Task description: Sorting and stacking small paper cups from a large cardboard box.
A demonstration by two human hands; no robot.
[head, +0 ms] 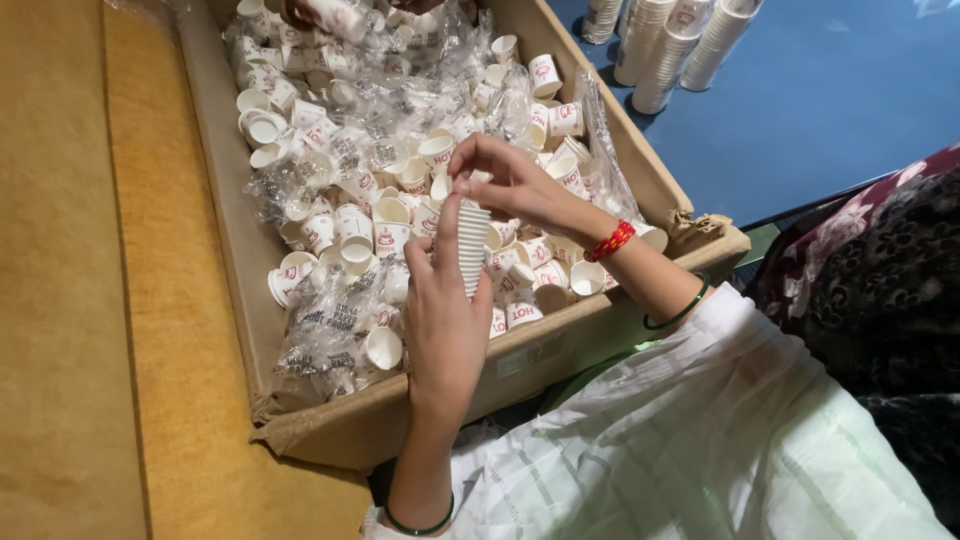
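From my remote station I read the left hand (443, 320) nearest the camera, at 6 o'clock of the frame centre: its fingers are wrapped around the lower part of a tall nested stack of small white ribbed paper cups (473, 245), thumb on one side and fingers pressed on the other, holding the stack roughly upright. At 12 o'clock of that stack, the right hand (510, 180) caps the top, its fingertips pinched on the uppermost cup rim. A red thread bracelet (610, 241) circles the right wrist, with a thin green bangle (680, 312) at 4 o'clock of it. Both hands work above a large open brown cardboard box (560, 345) filled with loose white paper cups carrying red print (390, 238) and crumpled clear plastic wrappers (330, 330). At 1 o'clock, well apart on a blue floor (840, 110), stand several tall stacks of white cups (660, 45).
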